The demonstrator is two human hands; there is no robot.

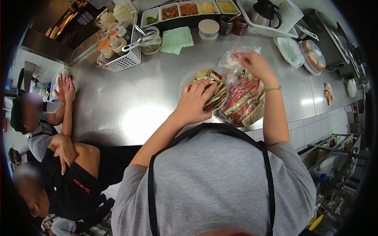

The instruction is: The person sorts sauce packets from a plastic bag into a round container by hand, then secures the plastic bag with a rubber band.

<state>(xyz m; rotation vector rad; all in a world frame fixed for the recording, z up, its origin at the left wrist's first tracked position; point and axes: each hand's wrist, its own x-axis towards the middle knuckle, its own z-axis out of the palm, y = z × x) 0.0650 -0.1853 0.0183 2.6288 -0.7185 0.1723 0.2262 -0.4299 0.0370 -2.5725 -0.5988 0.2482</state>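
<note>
Flat, shiny sachets in red and pale gold [215,100] are heaped in one round, clear plastic bowl [182,83] and in one clear plastic bag [250,50] just beside it at three o'clock, on a steel counter [118,94]. In the bag, most long axes are turned roughly from seven or eight o'clock to one or two; in the bowl, the sachets are packed closely, and overlapping prevents a count. The left hand [195,100] is laid over the bowl, its fingers slightly apart and rested on the sachets, aimed near one o'clock. The right hand [256,67] is held at the bag's upper end, its fingers bent towards ten o'clock; whether film is pinched cannot be told. Five white rectangular food tubs [189,9] are lined up at twelve o'clock from the bowl; two dark lidded jars [225,26] are set at one.
</note>
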